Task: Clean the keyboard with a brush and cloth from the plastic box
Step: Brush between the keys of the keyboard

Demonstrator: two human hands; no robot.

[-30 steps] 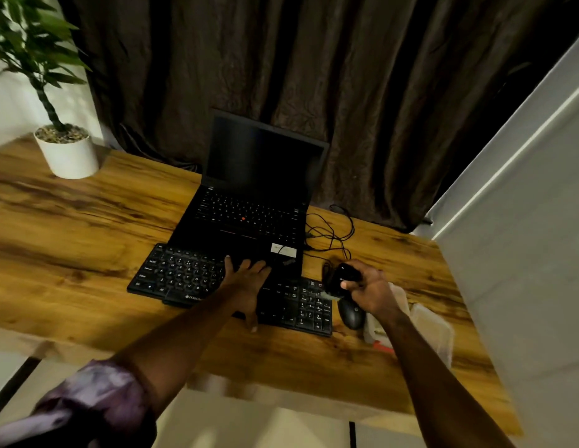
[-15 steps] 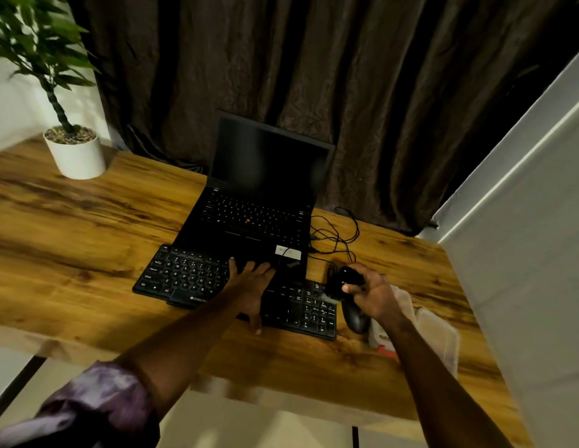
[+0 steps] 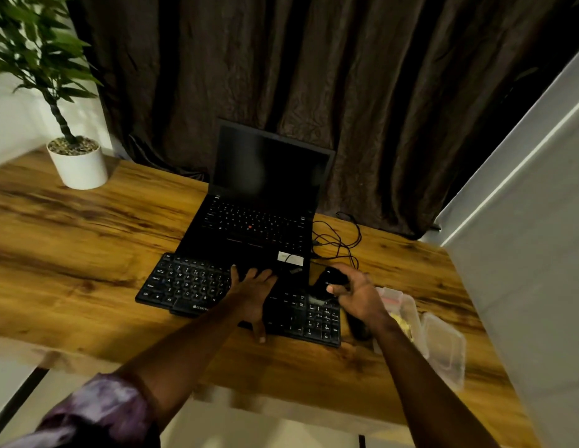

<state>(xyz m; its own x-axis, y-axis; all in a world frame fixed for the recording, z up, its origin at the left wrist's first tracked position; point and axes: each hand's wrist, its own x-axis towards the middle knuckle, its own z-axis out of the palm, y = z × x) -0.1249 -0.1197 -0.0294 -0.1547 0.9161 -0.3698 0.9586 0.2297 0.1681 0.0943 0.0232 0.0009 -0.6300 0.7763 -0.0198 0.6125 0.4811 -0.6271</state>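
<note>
Lost the middle of the keyboard (image 3: 184,286) under the left hand (image 3: 252,294). Could not make out what the dark object (image 3: 328,281) pinched in the right hand (image 3: 359,295) was. Saw only a sliver of the mouse (image 3: 357,328) below that wrist. Could not tell the blurred contents of the plastic box (image 3: 412,305). Found the plant (image 3: 32,53) cut off by the top and left edges, the sleeve (image 3: 97,412) by the bottom one.
</note>
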